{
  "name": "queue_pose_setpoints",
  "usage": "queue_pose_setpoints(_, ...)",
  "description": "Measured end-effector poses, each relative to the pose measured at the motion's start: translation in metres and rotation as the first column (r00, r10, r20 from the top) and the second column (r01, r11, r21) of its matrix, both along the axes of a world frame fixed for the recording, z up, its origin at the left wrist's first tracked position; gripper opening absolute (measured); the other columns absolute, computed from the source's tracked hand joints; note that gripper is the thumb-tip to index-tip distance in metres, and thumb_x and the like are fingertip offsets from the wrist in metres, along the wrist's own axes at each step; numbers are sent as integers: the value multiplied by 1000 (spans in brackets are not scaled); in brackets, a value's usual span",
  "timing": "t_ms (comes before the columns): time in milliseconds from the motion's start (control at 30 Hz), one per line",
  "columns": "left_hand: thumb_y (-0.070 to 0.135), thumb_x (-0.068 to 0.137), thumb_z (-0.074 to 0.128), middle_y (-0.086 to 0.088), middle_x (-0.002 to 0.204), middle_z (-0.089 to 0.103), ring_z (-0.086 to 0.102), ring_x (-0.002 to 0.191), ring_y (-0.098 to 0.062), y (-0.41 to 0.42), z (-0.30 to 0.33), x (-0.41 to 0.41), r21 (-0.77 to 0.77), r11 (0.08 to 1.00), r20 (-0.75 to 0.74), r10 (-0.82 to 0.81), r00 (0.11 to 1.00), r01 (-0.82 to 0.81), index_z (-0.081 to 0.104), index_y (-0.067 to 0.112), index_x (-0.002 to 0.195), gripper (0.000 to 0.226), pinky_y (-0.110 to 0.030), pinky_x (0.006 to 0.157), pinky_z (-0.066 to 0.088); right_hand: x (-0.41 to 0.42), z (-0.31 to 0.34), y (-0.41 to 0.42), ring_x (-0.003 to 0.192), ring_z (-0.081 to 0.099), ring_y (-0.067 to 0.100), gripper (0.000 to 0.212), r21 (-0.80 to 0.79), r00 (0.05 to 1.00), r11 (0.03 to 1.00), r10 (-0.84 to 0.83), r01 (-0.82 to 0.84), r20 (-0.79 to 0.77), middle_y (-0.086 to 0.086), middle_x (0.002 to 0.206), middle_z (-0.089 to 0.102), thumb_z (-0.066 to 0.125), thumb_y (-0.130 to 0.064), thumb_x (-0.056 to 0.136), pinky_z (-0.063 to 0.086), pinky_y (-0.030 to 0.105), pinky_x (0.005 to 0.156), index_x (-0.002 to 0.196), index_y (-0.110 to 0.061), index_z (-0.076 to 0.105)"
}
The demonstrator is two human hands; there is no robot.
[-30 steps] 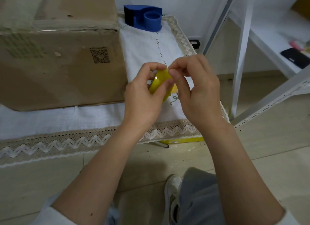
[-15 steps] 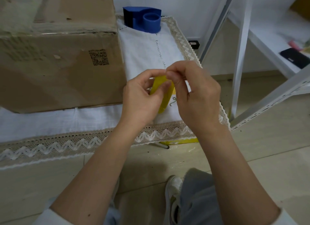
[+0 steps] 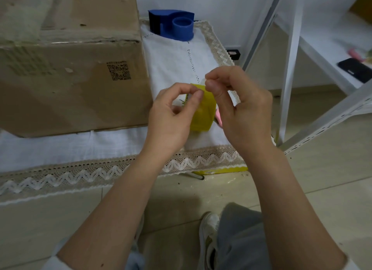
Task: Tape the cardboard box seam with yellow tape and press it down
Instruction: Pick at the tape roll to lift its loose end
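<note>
Two hands hold yellow tape roll [image 3: 202,113] above white cloth [image 3: 171,58], right of cardboard box [image 3: 70,78]. Roll stands on edge, hole facing sideways. Left hand [image 3: 173,117] pinches roll's top. Right hand [image 3: 239,108] fingers pinch tape end at top.

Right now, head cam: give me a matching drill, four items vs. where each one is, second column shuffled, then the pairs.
Column 1
1. cardboard box
2. blue tape dispenser
3. yellow tape
4. black phone

Column 2
A. on the white shelf at right
B. held between both hands, left hand and right hand pinching it
C. on the white cloth, far left
D. at the far end of the cloth, near the wall

Pairs: 1-C, 2-D, 3-B, 4-A
</note>
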State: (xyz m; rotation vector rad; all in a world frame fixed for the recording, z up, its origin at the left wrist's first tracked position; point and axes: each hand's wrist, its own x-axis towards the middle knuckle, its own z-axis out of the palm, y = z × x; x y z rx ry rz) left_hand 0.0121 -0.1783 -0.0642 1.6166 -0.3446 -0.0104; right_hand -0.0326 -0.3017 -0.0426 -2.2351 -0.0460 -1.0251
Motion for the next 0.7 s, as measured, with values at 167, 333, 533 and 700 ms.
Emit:
queue_pose_setpoints(167,27,90,67,5,106,63,64,71,-25,-5,-1,-2,-7,998,104,69,992,-69,64,41,81,17,-47,71,57,-2,4,-1,99,62,-1,36,49,992,996,-63,68,-111,-7,120,64,54,-31,100,53,22,85,135,-24,55)
queue_pose_setpoints(333,31,92,64,5,95,72,66,83,-40,-3,-4,-1,-83,992,-14,95,995,-96,65,35,79,13,-59,70,57,-6,14,-4,104,60,-8,45,361,957,922,-34,142,-289,-19,116,64,56,-46,95,46,15,89,136,-30,49)
queue_pose_setpoints(533,32,90,64,7,97,71,68,93,-32,0,-2,-1,-110,991,-43,67,997,-71,66,33,81,9,-60,76,56,-4,4,-6,108,64,0,44,423,918,906,142,31,-371,-13,106,72,76,-28,84,51,29,95,124,-27,58)
queue_pose_setpoints(700,29,92,65,2,97,72,69,93,-23,1,-3,0,-79,995,-21,63,998,-65,65,33,81,11,-50,85,57,1,1,-7,88,73,14,10,544,961,839,160,-11,-226,2,87,76,71,-12,89,57,26,83,96,-18,71)
